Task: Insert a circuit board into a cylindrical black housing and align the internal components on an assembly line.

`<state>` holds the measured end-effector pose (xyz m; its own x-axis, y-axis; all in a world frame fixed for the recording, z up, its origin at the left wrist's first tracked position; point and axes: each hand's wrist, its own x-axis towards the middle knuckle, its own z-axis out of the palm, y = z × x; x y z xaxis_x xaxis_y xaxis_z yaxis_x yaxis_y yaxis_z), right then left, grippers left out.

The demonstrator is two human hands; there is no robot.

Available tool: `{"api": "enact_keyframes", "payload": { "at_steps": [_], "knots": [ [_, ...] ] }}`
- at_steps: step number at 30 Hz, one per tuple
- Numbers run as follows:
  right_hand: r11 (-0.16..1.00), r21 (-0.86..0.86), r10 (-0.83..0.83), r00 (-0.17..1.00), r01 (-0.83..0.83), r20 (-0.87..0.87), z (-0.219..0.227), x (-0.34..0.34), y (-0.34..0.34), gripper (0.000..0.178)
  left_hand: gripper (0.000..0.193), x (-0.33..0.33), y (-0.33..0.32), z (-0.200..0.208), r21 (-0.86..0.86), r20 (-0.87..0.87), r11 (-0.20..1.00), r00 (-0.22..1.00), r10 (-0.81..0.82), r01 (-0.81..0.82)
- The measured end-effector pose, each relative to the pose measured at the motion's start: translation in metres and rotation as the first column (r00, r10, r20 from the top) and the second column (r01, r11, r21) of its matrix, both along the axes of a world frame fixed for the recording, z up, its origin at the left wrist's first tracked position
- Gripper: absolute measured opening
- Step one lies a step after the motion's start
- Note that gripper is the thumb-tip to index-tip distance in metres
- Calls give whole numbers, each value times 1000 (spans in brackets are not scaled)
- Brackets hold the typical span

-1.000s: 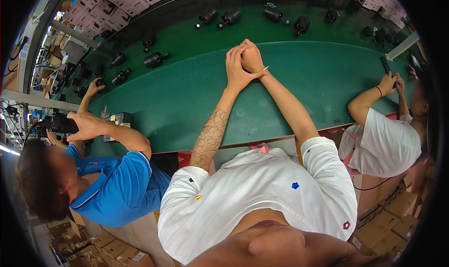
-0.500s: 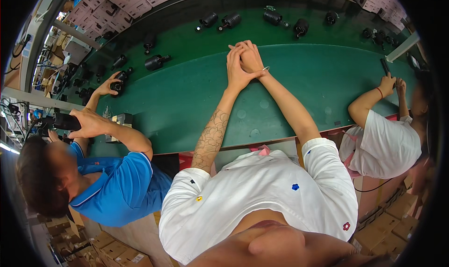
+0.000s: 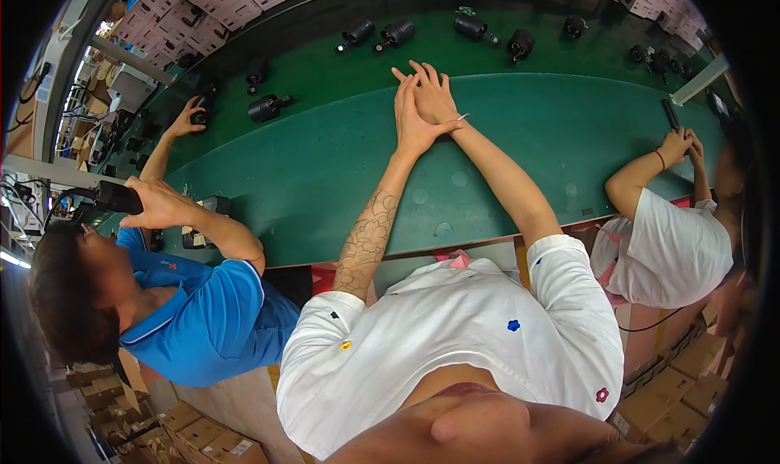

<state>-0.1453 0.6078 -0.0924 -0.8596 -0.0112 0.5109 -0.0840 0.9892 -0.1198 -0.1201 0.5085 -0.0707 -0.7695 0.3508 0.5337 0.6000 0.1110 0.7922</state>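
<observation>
My left hand and my right hand rest together over the far side of the green tabletop, near where it meets a darker green strip. The left palm lies against the side of the right hand, its thumb stretched to a thin bracelet on the right wrist. The right fingers are spread, and I see nothing held in either hand. Beyond my fingertips, on the strip, lie two black cylindrical parts with short protruding ends, one black part nearer and another black part to its left.
More black cylinders, such as one cylinder at left and another cylinder at right, lie along the strip. A co-worker in blue grips a black device. Another co-worker holds a dark object. Stacked boxes stand behind.
My right fingers have spread apart. The black parts on the strip have shifted slightly left. The blue-shirted co-worker's far hand has moved farther out with a black part.
</observation>
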Motion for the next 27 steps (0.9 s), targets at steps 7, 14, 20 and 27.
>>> {"api": "enact_keyframes", "payload": {
  "at_steps": [7, 14, 20, 27],
  "knots": [
    [999, 7, -34, 998, 34, 44, -3, -1, 2, 62, 121, 3, 2, 0, -253, -71, 961, 992, 101, -116],
    [999, -19, -36, 995, 38, 88, 1, -1, 0, 60, 124, -3, 2, -5, -210, -69, 973, 994, 84, -97],
    [998, -42, -43, 996, 47, 82, -3, -4, 0, 58, 127, -6, 0, -5, -171, -64, 983, 996, 59, -70],
    [998, -35, -47, 997, 49, 69, -8, -6, 3, 58, 129, -6, -5, 3, -247, -29, 968, 999, 43, -49]
  ]
}}
